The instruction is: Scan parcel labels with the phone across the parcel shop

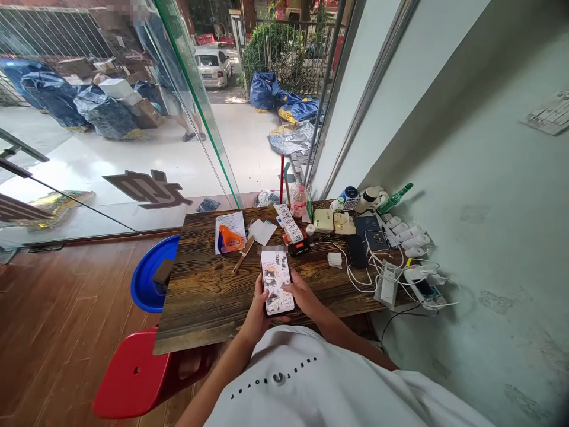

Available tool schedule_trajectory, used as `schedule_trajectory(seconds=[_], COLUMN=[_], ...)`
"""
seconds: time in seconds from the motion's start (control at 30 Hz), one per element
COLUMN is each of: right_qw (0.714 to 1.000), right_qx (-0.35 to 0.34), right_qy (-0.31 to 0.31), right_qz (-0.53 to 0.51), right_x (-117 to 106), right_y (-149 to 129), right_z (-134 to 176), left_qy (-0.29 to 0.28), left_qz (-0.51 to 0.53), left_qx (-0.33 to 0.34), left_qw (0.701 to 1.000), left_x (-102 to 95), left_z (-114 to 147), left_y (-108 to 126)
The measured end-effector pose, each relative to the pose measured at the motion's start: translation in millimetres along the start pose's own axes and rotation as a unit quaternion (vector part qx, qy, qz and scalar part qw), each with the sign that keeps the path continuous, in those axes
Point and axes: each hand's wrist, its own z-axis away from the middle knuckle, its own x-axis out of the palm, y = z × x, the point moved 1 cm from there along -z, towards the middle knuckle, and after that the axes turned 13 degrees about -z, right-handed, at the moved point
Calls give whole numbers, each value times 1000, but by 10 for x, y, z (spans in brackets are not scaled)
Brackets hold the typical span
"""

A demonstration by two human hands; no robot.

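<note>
A smartphone [276, 283] with a lit screen of cartoon-like pictures is held upright between both hands, above the near edge of the wooden table [208, 296]. My left hand [256, 305] wraps its left side, thumb on the lower left of the screen. My right hand [303, 292] grips the other side, with its thumb over the screen's right part. Beyond the phone lie a knife-like tool with a brown handle [243, 254], an orange tape cutter or similar tool [230, 238] on a written sheet, and a label printer [297, 244] with a strip of printed labels [288, 223].
White cables [355, 279], a dark phone [357, 251], small boxes [323, 220] and a pink bottle [299, 201] crowd the table's right side by the wall. A red stool [133, 373] and blue basin [146, 276] stand left. Past the glass door, a person [164, 59] is near blue sacks.
</note>
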Motion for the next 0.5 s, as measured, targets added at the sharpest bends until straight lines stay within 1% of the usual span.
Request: schedule_trajectory(seconds=[0.1, 0.2, 0.23, 0.33, 0.4, 0.5], right_qw=[999, 996, 997, 999, 998, 1000], right_qx=[-25, -41, -40, -29, -23, -15], right_qy=[-16, -42, -38, 20, 45, 24], right_qz=[44, 62, 61, 41, 23, 4], right_x=[35, 49, 48, 38, 35, 39], right_y=[-63, -79, -70, -22, 4, 4], right_z=[26, 28, 19, -30, -61, -67], left_qy=[14, -2, -10, -23, -32, -41], left_qz=[-10, -4, -2, 1, 7, 17], left_qx=[1, -12, -18, -29, -26, -25], left_qw=[1000, 1000, 1000, 999, 999, 999], left_x=[-29, -52, -58, -75, -84, -96], left_z=[-5, 4, 9, 20, 19, 6], left_y=[9, 25, 30, 35, 30, 21])
